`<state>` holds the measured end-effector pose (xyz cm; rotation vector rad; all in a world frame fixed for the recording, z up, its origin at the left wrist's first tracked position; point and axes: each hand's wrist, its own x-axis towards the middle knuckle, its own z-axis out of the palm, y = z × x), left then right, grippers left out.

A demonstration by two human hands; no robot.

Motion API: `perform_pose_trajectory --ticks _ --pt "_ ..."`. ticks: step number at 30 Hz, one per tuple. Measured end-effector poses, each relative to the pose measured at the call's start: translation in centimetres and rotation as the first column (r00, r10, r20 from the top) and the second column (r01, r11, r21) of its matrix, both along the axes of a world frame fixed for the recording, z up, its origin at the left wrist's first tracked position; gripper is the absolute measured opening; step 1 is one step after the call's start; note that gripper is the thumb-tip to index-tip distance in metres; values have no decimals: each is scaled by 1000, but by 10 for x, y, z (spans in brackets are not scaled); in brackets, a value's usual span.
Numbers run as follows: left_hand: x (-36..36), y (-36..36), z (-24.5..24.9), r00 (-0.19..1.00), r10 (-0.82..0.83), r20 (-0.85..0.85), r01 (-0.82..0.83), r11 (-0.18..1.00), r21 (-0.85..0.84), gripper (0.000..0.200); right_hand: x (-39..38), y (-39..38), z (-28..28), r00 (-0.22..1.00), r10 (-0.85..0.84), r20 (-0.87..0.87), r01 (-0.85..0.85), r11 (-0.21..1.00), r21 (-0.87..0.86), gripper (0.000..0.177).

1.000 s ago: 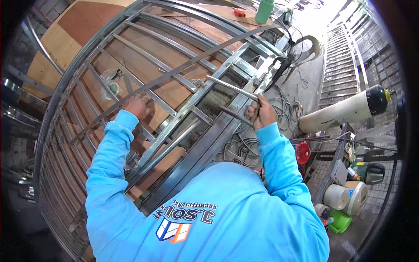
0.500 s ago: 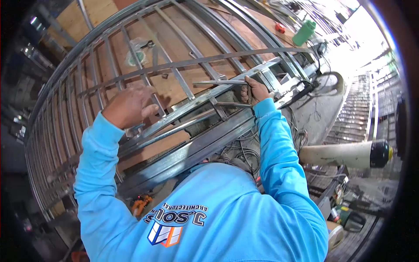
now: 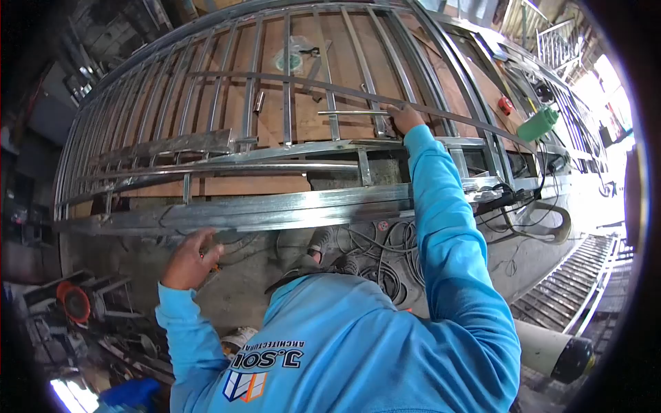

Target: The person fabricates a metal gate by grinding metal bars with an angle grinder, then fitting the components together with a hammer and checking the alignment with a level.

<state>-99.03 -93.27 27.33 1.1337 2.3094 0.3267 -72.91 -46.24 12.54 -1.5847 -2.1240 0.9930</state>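
A large steel grille (image 3: 275,210) of welded bars lies on wooden boards in front of me. My right hand (image 3: 403,117) reaches out over its middle and grips a thin steel rod (image 3: 351,112) by one end, holding it level just above the bars. My left hand (image 3: 189,251) hangs low, below the grille's near rail, with loosely spread fingers and nothing in it. A small orange object shows just beside its fingertips. My blue sweatshirt (image 3: 358,344) fills the bottom of the view.
Cables (image 3: 385,248) are tangled on the concrete floor under the near rail. A green bottle (image 3: 537,124) and a red tape measure (image 3: 506,104) sit at the right. A white cylinder (image 3: 551,351) and another grille (image 3: 571,275) lie lower right; a red tool (image 3: 72,299) lower left.
My left hand has left the grille bars and dropped below the near rail. My right hand has carried the rod further out over the grille. My view has swung left.
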Motion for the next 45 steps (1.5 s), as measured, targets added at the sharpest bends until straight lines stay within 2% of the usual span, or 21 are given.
perform_pose_trajectory --ticks 4,6,8,9,11,13,14,15,16,17,18,19,22,25,29,30,34,37,39,41,45 --pt "17 -79 -48 981 163 108 -165 986 15 45 4 22 -27 987 42 156 -59 993 105 49" --pt "15 -121 -87 980 198 -1 -198 979 -46 44 35 67 -83 969 171 179 -219 929 297 46" --pt "18 -159 -132 961 273 -36 -275 957 -89 42 46 66 -73 991 125 -49 -102 936 336 41" --pt "21 -176 -157 945 325 -22 -326 939 -107 41 58 32 -37 958 -16 -287 85 970 230 38" --pt "25 -218 -211 921 387 36 -378 914 -148 37 70 -33 29 850 -215 -481 194 977 -93 34" --pt "26 -253 -272 899 422 121 -398 900 -178 32 97 -65 28 960 -78 -269 169 928 333 29" --pt "27 -254 -303 947 288 143 -246 936 -252 36 103 -98 41 989 -80 -126 134 845 517 26" --pt "29 -273 -334 955 241 171 -182 937 -299 37 139 -67 -27 965 83 249 -261 405 876 25" --pt "35 -291 -364 946 254 203 -180 929 -324 37 106 -122 -5 963 257 75 -237 691 683 24" --pt "45 -312 -394 926 304 224 -216 913 -346 38 71 -182 24 929 281 -240 -180 911 370 24" --pt "52 -325 -422 900 368 232 -268 890 -369 39 38 -241 52 881 121 -458 -106 993 58 25" --pt "59 -338 -438 862 450 233 -343 857 -385 40 6 -282 54 936 265 -230 -234 960 155 29" --pt "64 -371 -470 715 658 237 -554 739 -383 42 -75 -356 0 677 729 -96 -729 683 46 23" --pt "41 -407 -488 571 784 245 -692 620 -371 45 -166 -439 22 352 935 28 -935 350 60 26" --pt "2 -467 -485 411 885 219 -812 465 -352 48 -284 -490 17 120 985 121 -983 101 154 29" --pt "-4 -481 -481 388 898 207 -826 438 -354 49 -314 -504 17 153 988 16 -988 153 -18 28" --pt "-23 -529 -472 412 893 182 -851 448 -273 47 -402 -547 -34 60 997 48 -989 53 139 25" --pt "-29 -564 -497 247 919 306 -790 374 -487 44 -448 -575 -91 -124 992 18 -990 -125 65 24" --pt "5 -579 -549 305 938 164 -858 346 -380 42 -470 -591 -128 -270 958 -96 -963 -269 26 24" --pt "31 -576 -580 382 920 -85 -912 360 -199 42 -514 -630 -150 -394 919 -5 -917 -393 74 24" --pt "38 -581 -569 220 950 220 -841 299 -450 40 -578 -707 -134 -581 812 -55 -808 -584 -79 26"
